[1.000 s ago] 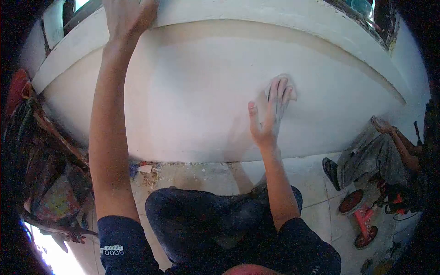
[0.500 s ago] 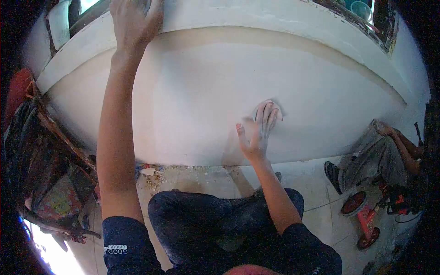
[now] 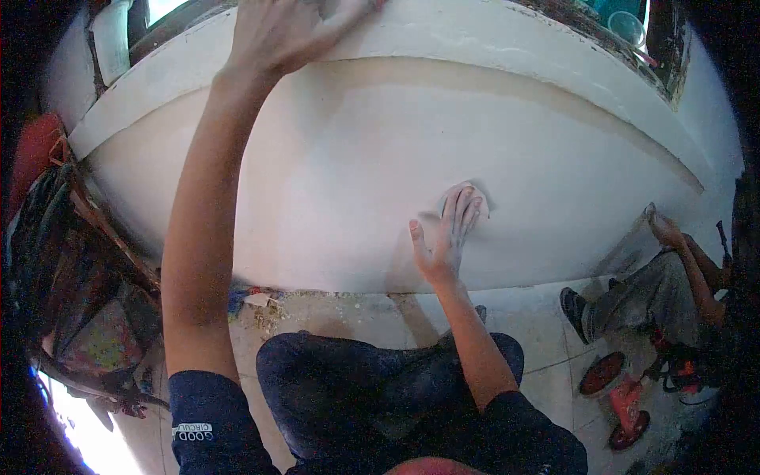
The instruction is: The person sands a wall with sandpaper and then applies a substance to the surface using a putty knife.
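Note:
My right hand point(image 3: 448, 239) lies against the white wall point(image 3: 356, 166), thumb spread to the left. Under its dusty fingers is a small pale sheet point(image 3: 484, 209) that looks like sandpaper, pressed flat to the surface. Most of the sheet is covered by the fingers. Higher up, my left hand point(image 3: 281, 36) rests on the white ledge point(image 3: 443, 39) along the top of the wall. Its thumb reaches out to the right, and the fingertips are cut off by the frame's upper edge.
At the right another person crouches, a hand point(image 3: 666, 229) at the wall. Near that person a red tool with round discs point(image 3: 627, 404) lies on the tiled floor point(image 3: 546, 388). A clear cup point(image 3: 625, 30) stands on the sill. Dark cloths and bags point(image 3: 95, 301) crowd the left side. Debris point(image 3: 257, 305) lies along the wall's foot.
My left hand has slid right along the ledge, its thumb now stretched outward. My right hand and the sheet stay nearly in place. The other person's hand has shifted slightly.

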The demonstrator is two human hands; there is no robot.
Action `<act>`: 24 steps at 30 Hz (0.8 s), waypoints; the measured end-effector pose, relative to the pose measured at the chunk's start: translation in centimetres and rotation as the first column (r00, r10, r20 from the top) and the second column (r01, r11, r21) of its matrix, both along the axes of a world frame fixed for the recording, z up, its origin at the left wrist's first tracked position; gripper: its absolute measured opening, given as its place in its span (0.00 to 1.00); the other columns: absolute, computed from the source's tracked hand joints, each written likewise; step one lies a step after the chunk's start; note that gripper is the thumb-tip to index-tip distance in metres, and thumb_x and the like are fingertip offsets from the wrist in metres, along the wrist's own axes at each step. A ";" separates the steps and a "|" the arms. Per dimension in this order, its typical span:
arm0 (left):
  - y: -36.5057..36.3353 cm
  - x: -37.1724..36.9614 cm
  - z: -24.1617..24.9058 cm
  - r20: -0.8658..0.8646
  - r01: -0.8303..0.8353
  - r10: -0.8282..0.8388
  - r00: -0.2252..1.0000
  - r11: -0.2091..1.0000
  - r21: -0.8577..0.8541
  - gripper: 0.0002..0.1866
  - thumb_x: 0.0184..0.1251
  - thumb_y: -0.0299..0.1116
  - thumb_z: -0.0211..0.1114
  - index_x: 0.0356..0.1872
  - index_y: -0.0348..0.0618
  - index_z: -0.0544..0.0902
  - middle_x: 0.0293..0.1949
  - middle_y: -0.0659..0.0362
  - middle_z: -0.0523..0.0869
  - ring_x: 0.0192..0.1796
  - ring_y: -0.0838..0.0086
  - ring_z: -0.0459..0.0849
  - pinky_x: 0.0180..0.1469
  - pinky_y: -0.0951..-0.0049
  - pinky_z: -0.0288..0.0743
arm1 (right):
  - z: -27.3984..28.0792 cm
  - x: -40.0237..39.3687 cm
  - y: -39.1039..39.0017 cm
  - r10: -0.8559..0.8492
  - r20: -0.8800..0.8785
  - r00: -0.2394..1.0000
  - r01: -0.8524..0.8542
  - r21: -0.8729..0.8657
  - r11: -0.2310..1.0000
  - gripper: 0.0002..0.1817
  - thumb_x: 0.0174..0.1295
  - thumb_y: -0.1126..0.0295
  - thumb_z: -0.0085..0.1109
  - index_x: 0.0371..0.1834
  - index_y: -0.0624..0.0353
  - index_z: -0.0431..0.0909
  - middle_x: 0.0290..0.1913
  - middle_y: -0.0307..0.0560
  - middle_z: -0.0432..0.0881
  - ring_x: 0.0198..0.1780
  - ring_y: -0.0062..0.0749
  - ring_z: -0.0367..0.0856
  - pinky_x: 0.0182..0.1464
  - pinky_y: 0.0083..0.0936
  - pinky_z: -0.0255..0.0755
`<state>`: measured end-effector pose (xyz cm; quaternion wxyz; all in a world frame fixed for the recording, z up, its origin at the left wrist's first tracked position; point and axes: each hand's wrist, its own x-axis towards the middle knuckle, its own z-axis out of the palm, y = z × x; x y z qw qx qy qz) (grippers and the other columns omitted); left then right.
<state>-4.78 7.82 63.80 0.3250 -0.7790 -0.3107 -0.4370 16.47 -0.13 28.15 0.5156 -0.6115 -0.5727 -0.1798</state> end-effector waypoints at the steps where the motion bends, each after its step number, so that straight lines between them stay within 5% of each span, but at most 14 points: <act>1: -0.1 0.3 -0.3 -0.001 0.000 0.000 1.000 1.000 0.001 0.31 0.73 0.63 0.58 0.69 0.57 0.78 0.58 0.53 0.73 0.62 0.61 0.68 0.68 0.47 0.59 | 0.0 0.0 -0.1 0.000 -0.001 1.000 0.000 0.001 1.000 0.51 0.72 0.46 0.58 0.87 0.65 0.44 0.87 0.67 0.37 0.85 0.74 0.28 0.82 0.66 0.24; 4: -0.2 1.4 -1.3 0.100 -0.052 0.037 0.994 0.987 0.153 0.36 0.71 0.67 0.59 0.74 0.64 0.75 0.54 0.54 0.71 0.64 0.59 0.67 0.72 0.38 0.55 | 0.2 0.3 -0.3 0.001 -0.007 1.000 -0.002 -0.023 1.000 0.51 0.72 0.46 0.58 0.87 0.65 0.44 0.87 0.66 0.37 0.86 0.74 0.28 0.82 0.66 0.24; 7: -0.5 0.8 0.0 0.035 -0.074 0.077 0.996 0.994 -0.077 0.37 0.70 0.68 0.60 0.76 0.66 0.73 0.57 0.53 0.72 0.67 0.58 0.66 0.74 0.35 0.53 | 0.1 0.3 -0.3 0.005 0.010 1.000 -0.005 -0.010 1.000 0.51 0.72 0.46 0.58 0.87 0.64 0.44 0.88 0.66 0.37 0.86 0.74 0.28 0.82 0.66 0.24; 17: 0.7 0.6 -0.3 0.081 0.018 -0.018 0.997 1.000 0.006 0.37 0.69 0.65 0.64 0.76 0.68 0.72 0.65 0.52 0.71 0.74 0.57 0.62 0.76 0.32 0.51 | 0.2 0.2 -0.3 -0.001 0.004 1.000 0.002 -0.015 1.000 0.51 0.72 0.46 0.58 0.87 0.64 0.43 0.88 0.66 0.36 0.86 0.72 0.27 0.82 0.65 0.24; 24: 0.4 0.1 0.1 0.127 0.122 -0.128 0.984 0.991 0.050 0.42 0.65 0.62 0.70 0.75 0.53 0.70 0.64 0.49 0.73 0.73 0.56 0.66 0.77 0.44 0.56 | 0.1 0.3 -0.2 0.008 0.005 1.000 -0.007 -0.016 1.000 0.51 0.72 0.47 0.58 0.87 0.64 0.43 0.88 0.66 0.36 0.86 0.73 0.27 0.82 0.66 0.23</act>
